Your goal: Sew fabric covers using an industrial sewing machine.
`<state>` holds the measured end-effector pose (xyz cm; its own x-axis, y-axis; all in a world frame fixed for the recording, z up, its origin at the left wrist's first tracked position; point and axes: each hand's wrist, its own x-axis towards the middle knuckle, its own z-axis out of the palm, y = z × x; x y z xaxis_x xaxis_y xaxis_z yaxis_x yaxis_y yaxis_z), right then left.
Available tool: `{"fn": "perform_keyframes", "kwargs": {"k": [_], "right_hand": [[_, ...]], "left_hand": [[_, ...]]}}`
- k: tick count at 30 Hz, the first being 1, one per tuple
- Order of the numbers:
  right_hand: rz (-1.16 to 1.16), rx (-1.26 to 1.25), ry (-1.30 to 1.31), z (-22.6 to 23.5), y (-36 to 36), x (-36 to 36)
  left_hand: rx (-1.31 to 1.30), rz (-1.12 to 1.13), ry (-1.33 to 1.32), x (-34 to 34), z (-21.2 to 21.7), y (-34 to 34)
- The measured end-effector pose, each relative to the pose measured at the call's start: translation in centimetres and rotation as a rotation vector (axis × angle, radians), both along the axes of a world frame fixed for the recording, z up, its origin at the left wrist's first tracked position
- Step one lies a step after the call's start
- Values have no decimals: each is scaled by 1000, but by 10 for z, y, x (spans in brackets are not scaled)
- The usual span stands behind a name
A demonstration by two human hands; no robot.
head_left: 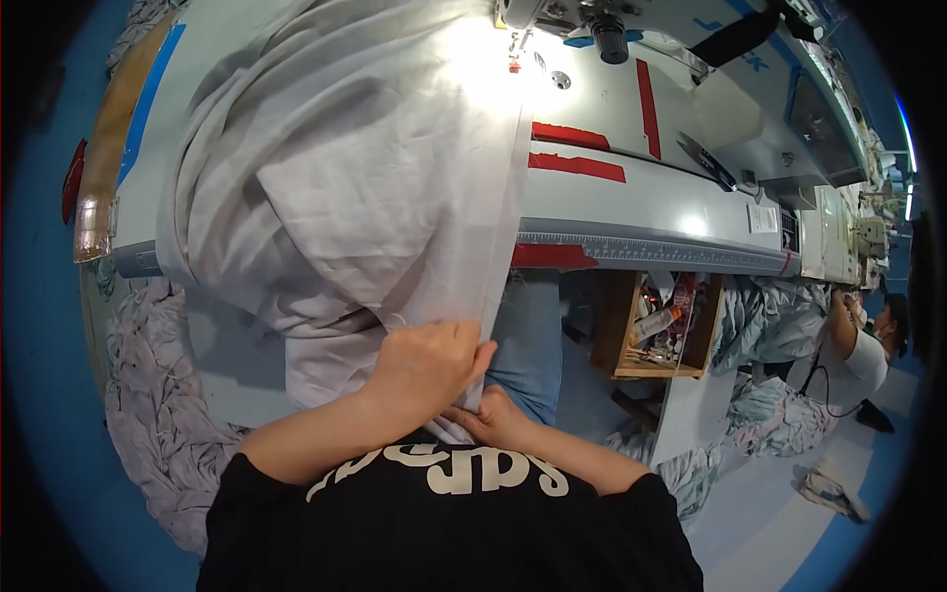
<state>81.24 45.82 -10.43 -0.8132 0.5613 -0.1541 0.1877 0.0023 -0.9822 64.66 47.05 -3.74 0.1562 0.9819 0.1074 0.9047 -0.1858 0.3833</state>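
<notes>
Spreading from the upper left and top centre of the frame down to the lower middle, the pale cloth (365,197) lies in loose folds over the table, with its near end hanging over the table's front edge. A straight, band-like border (488,257) runs along its right side, from the bright patch at top centre down to the hands. The left hand (431,363) is clamped on this border, fingers curled in and thumb toward the right; the right hand (493,419) sits just below it, seeming to pinch the end of the border, though its fingertips are partly hidden.

To handle this well, I would keep both grips close to the border, line up its layers evenly, and smooth the stretch above the left hand without pulling hard, since thin cloth like this probably skews easily. The bulk on the left is best left slack, so that its weight does not drag the border out of line.

At top centre the border reaches the sewing machine (612,39), where lamp glare hides the detail around the needle. Right of the cloth are red tape strips (577,166), a ruler strip (651,247) along the table edge and dark-handled snips (725,178). Farther out are a wooden drawer (619,326) of small items, a cloth heap (163,414) at lower left and another person (858,355) at far right.
</notes>
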Motion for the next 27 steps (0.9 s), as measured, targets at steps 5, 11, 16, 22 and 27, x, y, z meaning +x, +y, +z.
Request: {"fn": "perform_keyframes", "kwargs": {"k": [5, 11, 16, 22, 27], "right_hand": [[55, 198, -41, -15, -7, 13], [195, 508, -98, 2, 6, 15], [348, 696, -188, 45, 63, 36], [180, 1028, 124, 31, 129, 13], [250, 948, 188, 35, 139, -5]], "left_hand": [[59, 48, 41, 1, -3, 5], [-101, -209, 124, 2, 1, 16], [-120, -200, -59, 3, -2, 11], [-217, -430, -298, -20, 33, 76], [500, 258, -178, -103, -9, 223]]}}
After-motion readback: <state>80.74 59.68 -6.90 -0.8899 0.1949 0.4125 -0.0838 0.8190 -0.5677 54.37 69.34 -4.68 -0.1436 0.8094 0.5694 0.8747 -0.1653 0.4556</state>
